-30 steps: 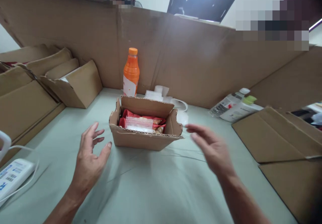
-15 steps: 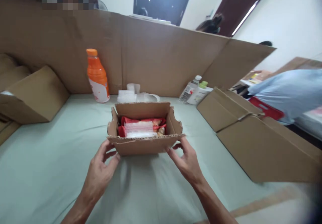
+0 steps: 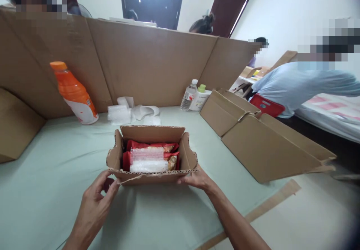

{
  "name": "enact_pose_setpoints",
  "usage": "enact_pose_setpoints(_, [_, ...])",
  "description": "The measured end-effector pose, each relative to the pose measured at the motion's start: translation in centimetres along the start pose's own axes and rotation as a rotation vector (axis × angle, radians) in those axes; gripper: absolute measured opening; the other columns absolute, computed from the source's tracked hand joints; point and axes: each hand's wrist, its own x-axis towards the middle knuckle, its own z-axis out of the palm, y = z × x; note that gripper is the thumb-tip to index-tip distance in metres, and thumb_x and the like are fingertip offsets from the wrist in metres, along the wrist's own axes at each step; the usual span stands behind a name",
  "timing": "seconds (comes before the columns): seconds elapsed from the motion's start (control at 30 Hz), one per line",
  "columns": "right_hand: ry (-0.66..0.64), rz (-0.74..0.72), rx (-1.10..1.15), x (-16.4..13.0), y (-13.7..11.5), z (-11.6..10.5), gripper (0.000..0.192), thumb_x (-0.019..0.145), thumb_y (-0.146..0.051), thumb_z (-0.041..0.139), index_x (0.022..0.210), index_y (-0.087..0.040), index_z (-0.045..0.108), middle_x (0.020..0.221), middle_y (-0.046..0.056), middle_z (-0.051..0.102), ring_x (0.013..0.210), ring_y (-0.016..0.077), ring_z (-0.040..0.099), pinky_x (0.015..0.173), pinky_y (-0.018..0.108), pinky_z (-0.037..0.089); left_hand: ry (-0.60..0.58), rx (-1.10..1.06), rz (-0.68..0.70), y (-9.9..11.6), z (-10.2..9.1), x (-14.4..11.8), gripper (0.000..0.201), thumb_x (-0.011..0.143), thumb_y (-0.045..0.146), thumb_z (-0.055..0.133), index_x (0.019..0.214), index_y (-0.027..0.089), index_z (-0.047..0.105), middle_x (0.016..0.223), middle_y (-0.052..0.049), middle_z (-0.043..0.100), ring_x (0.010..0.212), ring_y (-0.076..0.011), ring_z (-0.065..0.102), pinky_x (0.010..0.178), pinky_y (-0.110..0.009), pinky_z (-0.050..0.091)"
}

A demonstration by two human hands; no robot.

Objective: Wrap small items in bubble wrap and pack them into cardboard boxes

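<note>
An open cardboard box (image 3: 152,179) stands in front of me on the pale green cloth, its rim cut unevenly. Inside it lie red packets (image 3: 174,161) and rolled clear bubble wrap (image 3: 148,165). My left hand (image 3: 95,201) pinches the front left corner of the box, thumb tip against a thin torn strip of cardboard along the rim. On the other side, my right hand (image 3: 198,178) grips the front right corner, thumb on the front wall and the other fingers mostly hidden behind the side wall.
Behind the box are an orange bottle (image 3: 75,96), folded bubble wrap (image 3: 119,114), a clear water bottle (image 3: 189,95) and a white bottle with a green cap (image 3: 200,99). A cardboard partition (image 3: 152,66) closes the back. Larger cartons (image 3: 270,145) stand at right; people are beyond.
My view has swung to the right. My right hand has closed around the box's right corner, and my left thumb has come up to the rim at the left corner.
</note>
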Motion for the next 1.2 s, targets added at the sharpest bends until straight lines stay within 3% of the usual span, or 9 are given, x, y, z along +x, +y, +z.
enact_pose_setpoints(0.1, [0.077,-0.038,0.062,-0.5,0.5,0.3,0.125,0.059,-0.061,0.087,0.159,-0.025,0.021,0.155,0.013,0.042,0.139,0.0353,0.045,0.115,0.050,0.040,-0.026,-0.100,-0.057,0.0,1.2,0.8,0.064,0.078,0.066,0.062,0.122,0.019,0.062,0.086,-0.006,0.072,0.080,-0.0224,0.067,0.069,-0.030,0.056])
enact_pose_setpoints(0.27, [0.454,0.074,-0.057,-2.1,1.8,-3.0,0.113,0.063,-0.049,0.088,0.155,-0.028,0.026,0.150,0.012,0.046,0.131,0.0330,0.051,0.109,0.051,0.043,-0.152,-0.209,0.029,1.1,4.9,1.3,0.065,0.085,0.054,0.062,0.142,0.025,0.048,0.140,-0.013,0.058,0.107,-0.0239,0.068,0.084,-0.034,0.058])
enact_pose_setpoints(0.4, [0.781,0.095,-0.227,0.2,4.4,-8.3,0.114,0.063,-0.052,0.086,0.154,-0.023,0.024,0.146,0.017,0.047,0.125,0.0324,0.055,0.102,0.049,0.048,-0.275,-0.136,0.114,0.1,7.4,0.4,0.048,0.086,0.047,0.061,0.127,0.023,0.064,0.130,-0.013,0.064,0.102,-0.0243,0.070,0.083,-0.035,0.060])
enact_pose_setpoints(0.53, [0.905,0.132,-0.443,4.4,7.2,-12.4,0.115,0.068,-0.052,0.079,0.155,-0.011,0.016,0.151,0.024,0.038,0.139,0.0347,0.040,0.114,0.052,0.035,-0.303,-0.090,0.207,-2.0,8.6,-0.3,0.035,0.085,0.046,0.061,0.106,0.022,0.075,0.118,-0.012,0.071,0.103,-0.0276,0.070,0.083,-0.037,0.061])
enact_pose_setpoints(0.63, [0.895,0.217,-0.588,5.7,9.0,-13.0,0.105,0.076,-0.049,0.072,0.154,-0.005,0.018,0.155,0.028,0.029,0.147,0.0362,0.027,0.120,0.054,0.024,-0.281,-0.087,0.190,-2.8,8.6,-0.7,0.033,0.087,0.047,0.061,0.104,0.024,0.077,0.117,-0.010,0.073,0.105,-0.0269,0.070,0.084,-0.036,0.061])
enact_pose_setpoints(0.7, [0.861,0.254,-0.604,5.1,9.9,-12.5,0.096,0.080,-0.046,0.067,0.153,-0.005,0.019,0.155,0.028,0.028,0.147,0.0364,0.025,0.119,0.055,0.025,-0.256,-0.096,0.178,-3.1,8.5,-0.9,0.033,0.088,0.047,0.060,0.105,0.025,0.077,0.117,-0.009,0.073,0.104,-0.0261,0.070,0.085,-0.035,0.061])
enact_pose_setpoints(0.9, [0.688,0.354,-0.571,1.0,10.9,-10.1,0.070,0.085,-0.042,0.054,0.144,-0.007,0.041,0.139,0.026,0.052,0.123,0.0346,0.057,0.096,0.049,0.051,-0.296,-0.053,0.279,-3.3,8.5,-0.7,0.028,0.089,0.043,0.059,0.101,0.025,0.077,0.114,-0.009,0.074,0.108,-0.0269,0.070,0.084,-0.033,0.062])
enact_pose_setpoints(1.07, [0.481,0.307,-0.623,-0.4,9.6,-6.9,0.041,0.079,-0.033,0.060,0.117,-0.019,0.066,0.132,0.014,0.064,0.125,0.0330,0.056,0.108,0.054,0.040,-0.295,-0.056,0.327,-3.0,8.8,-0.9,0.028,0.092,0.038,0.054,0.102,0.023,0.075,0.113,-0.011,0.074,0.107,-0.0253,0.071,0.087,-0.035,0.061])
enact_pose_setpoints(1.2, [0.363,0.228,-0.600,1.5,9.3,-5.2,0.046,0.077,-0.034,0.061,0.121,-0.020,0.066,0.140,0.012,0.059,0.132,0.0303,0.051,0.112,0.050,0.039,-0.230,-0.052,0.391,-2.7,9.4,-1.2,0.026,0.092,0.031,0.052,0.101,0.021,0.074,0.110,-0.012,0.074,0.104,-0.0245,0.070,0.090,-0.037,0.059])
